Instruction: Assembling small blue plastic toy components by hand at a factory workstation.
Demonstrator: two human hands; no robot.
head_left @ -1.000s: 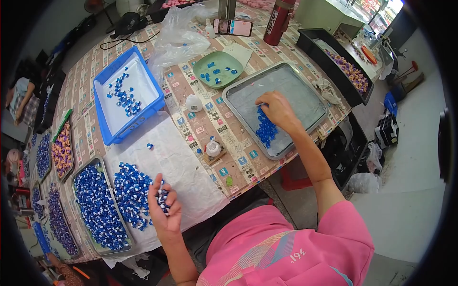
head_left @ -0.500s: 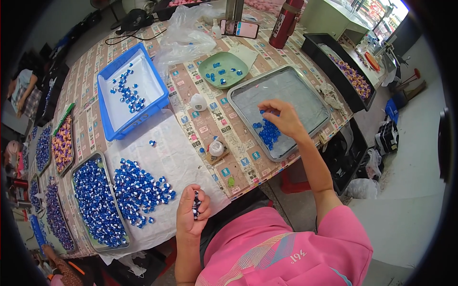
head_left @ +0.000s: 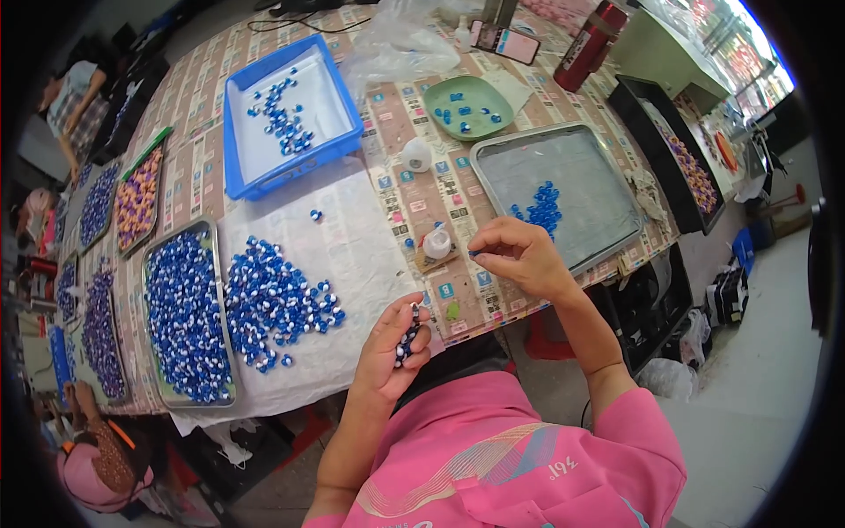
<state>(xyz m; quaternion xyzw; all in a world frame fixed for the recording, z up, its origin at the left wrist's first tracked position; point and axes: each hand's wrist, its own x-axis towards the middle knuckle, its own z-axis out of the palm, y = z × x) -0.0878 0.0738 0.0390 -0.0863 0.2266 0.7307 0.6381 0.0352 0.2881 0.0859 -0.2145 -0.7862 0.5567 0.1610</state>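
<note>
My left hand point(head_left: 387, 352) is curled around several small blue-and-white beads point(head_left: 407, 341) at the table's front edge. Between thumb and fingertips of my right hand point(head_left: 524, 260) is a small blue bead point(head_left: 475, 253), held just right of a little open white pot point(head_left: 436, 244) on a wooden block. Beyond that hand, loose blue beads point(head_left: 541, 209) lie in a metal tray point(head_left: 598, 167). To the left, a pile of blue-and-white beads point(head_left: 273, 304) spreads over white paper point(head_left: 352, 238), beside a metal tray point(head_left: 222, 299) full of the same kind.
A blue plastic basin point(head_left: 251, 187) and a green dish point(head_left: 440, 88) hold scattered blue pieces. A white round object point(head_left: 416, 156) stands mid-table. Further off are a red flask point(head_left: 588, 48), a phone point(head_left: 515, 44) and a black tray point(head_left: 638, 97). Other people point(head_left: 79, 97) are at the left.
My right hand has moved from the metal tray toward the white pot, with a blue bead pinched in it. My left hand stays closed on its beads. The whole view has shifted.
</note>
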